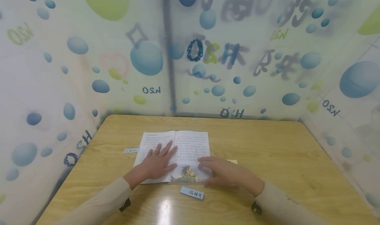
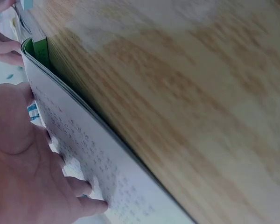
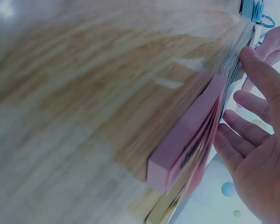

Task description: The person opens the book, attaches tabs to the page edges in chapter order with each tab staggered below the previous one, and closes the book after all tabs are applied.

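Observation:
An open book [image 1: 193,140] with printed pages lies on the table, a picture at the foot of its right page. Across the left page my left hand [image 1: 155,165] rests palm down with its fingers spread. My right hand [image 1: 227,174] lies over the right edge of the book, fingertips on the page and thumb near the lower corner. In the right wrist view its fingers [image 3: 245,133] look loosely bent, and the thumb touches the page edges. A pink sticky-note pad [image 3: 186,130] sits beside this hand; in the head view the hand hides it.
A light blue sticky-note pad [image 1: 192,193] with writing lies below the book. A blue paper strip [image 1: 130,150] shows at the book's left edge. A yellow pad [image 3: 164,205] is beyond the pink one. Patterned walls [image 1: 207,86] enclose the wooden table [image 1: 261,142].

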`<action>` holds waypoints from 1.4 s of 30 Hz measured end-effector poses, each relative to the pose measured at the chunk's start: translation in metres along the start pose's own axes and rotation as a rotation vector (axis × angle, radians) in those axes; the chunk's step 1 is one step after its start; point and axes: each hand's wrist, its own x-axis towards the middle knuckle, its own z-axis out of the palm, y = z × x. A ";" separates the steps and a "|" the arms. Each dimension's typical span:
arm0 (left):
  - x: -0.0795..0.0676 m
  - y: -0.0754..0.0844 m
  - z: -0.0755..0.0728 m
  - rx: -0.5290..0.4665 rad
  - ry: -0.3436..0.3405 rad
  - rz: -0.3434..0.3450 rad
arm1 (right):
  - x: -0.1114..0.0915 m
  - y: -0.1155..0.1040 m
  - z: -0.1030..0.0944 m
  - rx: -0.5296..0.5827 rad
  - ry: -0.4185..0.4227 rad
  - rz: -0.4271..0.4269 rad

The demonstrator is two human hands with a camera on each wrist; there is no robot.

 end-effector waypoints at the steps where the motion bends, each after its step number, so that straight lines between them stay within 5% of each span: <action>1: 0.000 0.000 0.000 0.001 -0.006 -0.003 | 0.000 0.000 0.000 -0.002 -0.001 0.000; 16: 0.001 0.021 -0.011 0.003 -0.011 -0.008 | -0.001 0.002 -0.002 -0.048 0.010 -0.031; 26: 0.010 0.053 -0.002 -0.020 -0.074 0.138 | 0.002 0.003 -0.010 -0.036 0.025 -0.013; 42: 0.008 0.043 -0.005 -0.078 -0.074 0.190 | -0.008 0.010 -0.033 0.000 0.176 -0.073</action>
